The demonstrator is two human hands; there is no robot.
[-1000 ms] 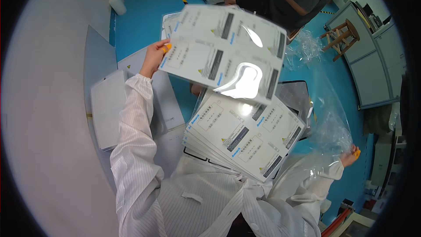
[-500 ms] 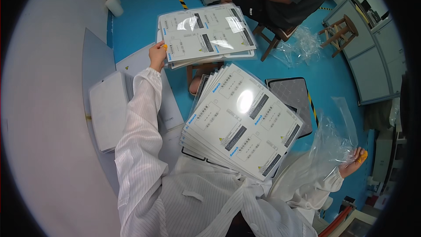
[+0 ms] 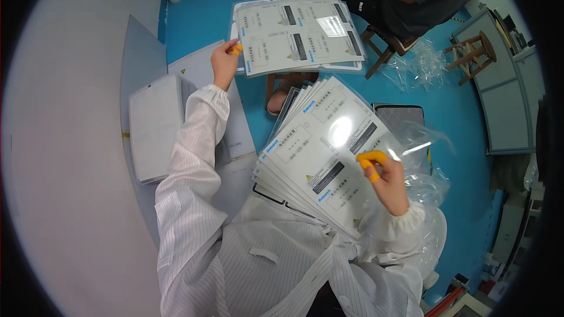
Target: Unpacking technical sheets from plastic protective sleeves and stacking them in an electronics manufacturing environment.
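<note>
My left hand [image 3: 224, 61] pinches the left edge of a stack of printed, glossy sheets [image 3: 273, 44] on a wooden stool, an orange cover on one fingertip. A fanned stack of similar sheets [image 3: 305, 141], white with dark label blocks, lies across my lap. My right hand [image 3: 386, 179] hovers over the right part of this stack, thumb and forefinger curved and a little apart, with orange fingertip covers and nothing visible between them. Crumpled clear plastic film [image 3: 426, 185] lies beside my right wrist, partly behind the hand.
At left a stack of white panels [image 3: 157, 132] leans near a wall. Beyond the lap sits a dark grey padded case [image 3: 402, 114]. A person in dark clothes [image 3: 432, 0] sits on a stool at the upper right, near loose plastic film [image 3: 420, 61] and a wooden stool [image 3: 473, 56].
My right hand has let go of the plastic film and come in from the far right to above the lap stack. The left hand keeps its hold; the whole view has shifted slightly.
</note>
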